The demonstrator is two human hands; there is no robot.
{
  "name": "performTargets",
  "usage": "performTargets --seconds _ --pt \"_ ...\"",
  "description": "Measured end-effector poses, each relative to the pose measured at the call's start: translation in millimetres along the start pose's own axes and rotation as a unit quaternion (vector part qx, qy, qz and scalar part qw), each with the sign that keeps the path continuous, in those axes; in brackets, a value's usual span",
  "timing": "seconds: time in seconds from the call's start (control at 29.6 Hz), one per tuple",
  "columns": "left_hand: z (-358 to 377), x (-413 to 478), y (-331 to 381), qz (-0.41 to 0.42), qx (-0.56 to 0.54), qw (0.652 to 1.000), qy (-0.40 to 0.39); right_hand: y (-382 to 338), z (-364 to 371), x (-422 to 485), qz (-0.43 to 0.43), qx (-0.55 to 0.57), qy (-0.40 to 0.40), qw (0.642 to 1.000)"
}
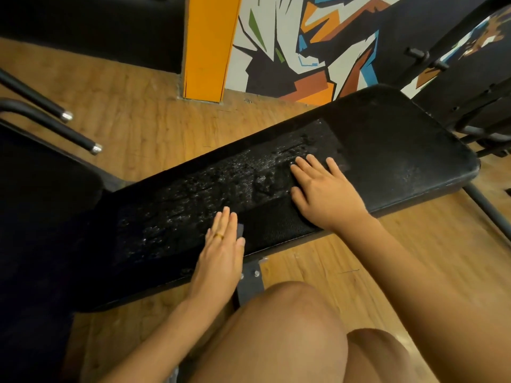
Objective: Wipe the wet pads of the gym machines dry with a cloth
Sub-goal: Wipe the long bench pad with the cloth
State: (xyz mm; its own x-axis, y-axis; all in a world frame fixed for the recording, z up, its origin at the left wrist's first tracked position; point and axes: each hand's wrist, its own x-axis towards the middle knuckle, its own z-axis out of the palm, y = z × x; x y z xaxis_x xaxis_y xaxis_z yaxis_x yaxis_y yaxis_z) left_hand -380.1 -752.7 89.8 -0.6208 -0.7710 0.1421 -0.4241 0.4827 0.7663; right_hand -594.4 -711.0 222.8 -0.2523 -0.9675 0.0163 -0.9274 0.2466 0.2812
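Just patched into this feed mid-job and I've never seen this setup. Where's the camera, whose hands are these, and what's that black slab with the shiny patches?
There is one view only, from a camera worn on the person's head, looking down; the bare knees at the bottom are theirs. No robot: the left hand, wearing a ring, and the right hand both lie flat, fingers straight, on a black bench pad. The shiny speckles along its middle are water droplets; its right end looks duller, probably drier. A dark textured patch by the right hand may be a black cloth; I cannot tell for sure. Neither hand grips anything.
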Motion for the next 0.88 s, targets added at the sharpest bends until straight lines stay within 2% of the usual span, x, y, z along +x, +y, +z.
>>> performTargets --seconds 0.27,0.47,0.68,0.88 --pt "1.8 17.3 16.0 -0.012 0.038 0.999 -0.011 2.4 9.2 1.6 0.007 -0.028 0.011 1.0" --pt "-1.5 6.4 -0.3 -0.007 0.044 0.999 -0.01 -1.3 10.8 3.4 0.006 -0.031 0.014 0.999" --pt "-14.4 -6.6 -34.2 -0.069 0.034 0.997 0.015 -0.7 11.9 3.8 0.001 -0.037 0.02 0.999" --pt "-1.3 2.3 -6.8 -0.04 0.005 0.999 0.021 0.0 11.8 3.9 0.005 -0.029 0.019 0.999"
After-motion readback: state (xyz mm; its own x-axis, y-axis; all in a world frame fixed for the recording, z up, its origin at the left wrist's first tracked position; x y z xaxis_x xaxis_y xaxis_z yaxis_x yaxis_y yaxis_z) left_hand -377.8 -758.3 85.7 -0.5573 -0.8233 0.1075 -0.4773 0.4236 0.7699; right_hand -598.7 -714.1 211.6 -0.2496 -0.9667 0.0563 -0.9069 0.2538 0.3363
